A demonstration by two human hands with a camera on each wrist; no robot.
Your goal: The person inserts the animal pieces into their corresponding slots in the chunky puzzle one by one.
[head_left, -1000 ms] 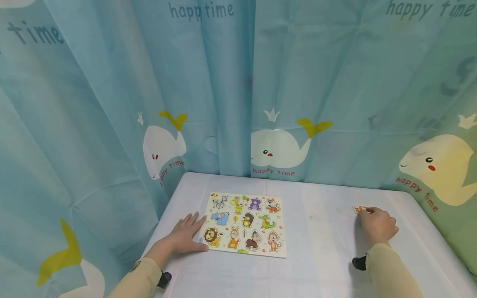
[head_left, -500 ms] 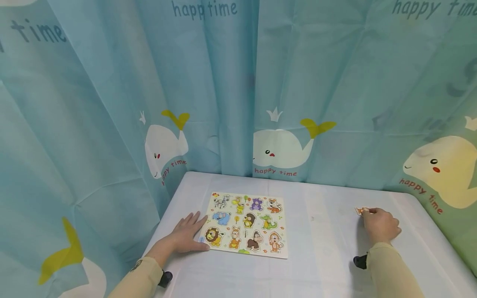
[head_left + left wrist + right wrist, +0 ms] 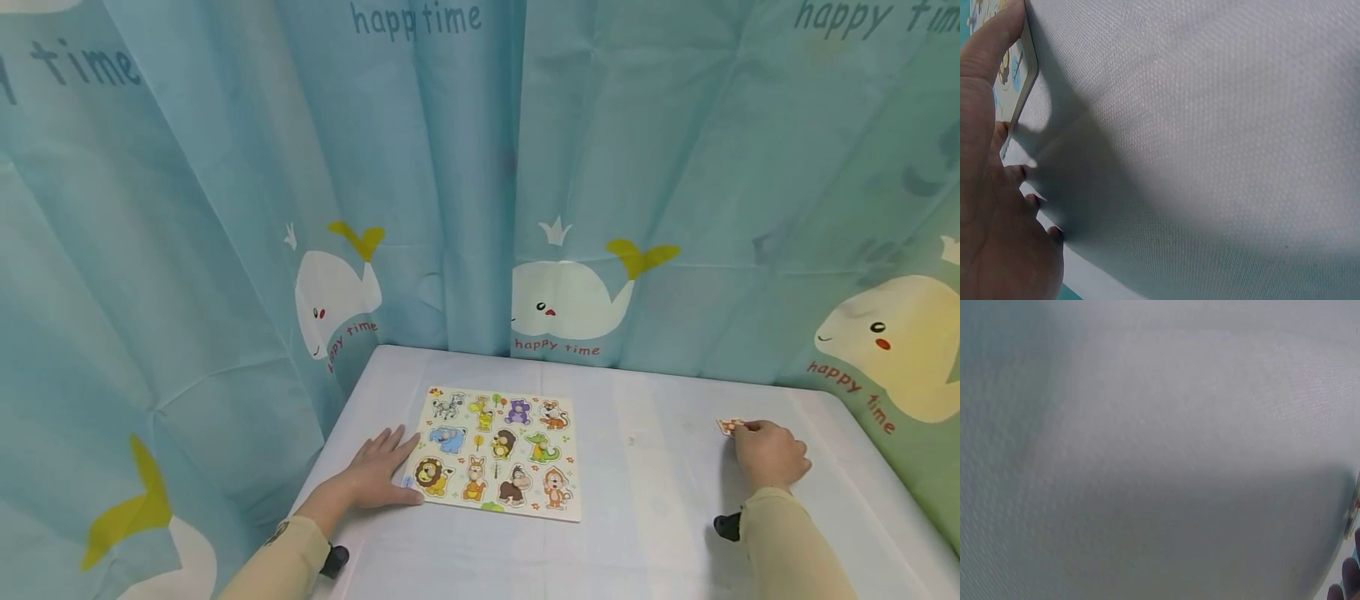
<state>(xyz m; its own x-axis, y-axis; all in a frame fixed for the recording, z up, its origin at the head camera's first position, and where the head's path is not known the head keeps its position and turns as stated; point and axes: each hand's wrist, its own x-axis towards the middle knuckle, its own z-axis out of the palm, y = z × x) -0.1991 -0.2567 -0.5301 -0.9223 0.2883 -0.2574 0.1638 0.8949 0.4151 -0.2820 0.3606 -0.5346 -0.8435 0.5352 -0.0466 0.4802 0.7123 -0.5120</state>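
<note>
A flat puzzle board (image 3: 521, 446) with rows of cartoon animals lies on the white-covered table. My left hand (image 3: 375, 475) rests at its left side, fingers spread and thumb along the near corner. The left wrist view shows that thumb on the edge of the board (image 3: 1019, 75). Far to the right, my right hand (image 3: 771, 454) pinches a small orange-and-white puzzle piece (image 3: 727, 427) between thumb and fingers. Which animal it shows is too small to tell. Only a few fingertips (image 3: 1350, 575) and a sliver of the piece appear in the right wrist view.
The white tablecloth (image 3: 645, 500) covers the table, with a wide stretch between board and right hand. Behind and left hangs a blue curtain (image 3: 465, 167) printed with whales. Both sleeves carry dark wrist-worn devices.
The head view has shifted slightly, so everything sits a little further right. The right hand keeps its pinch on the puzzle piece; the left hand stays at the board.
</note>
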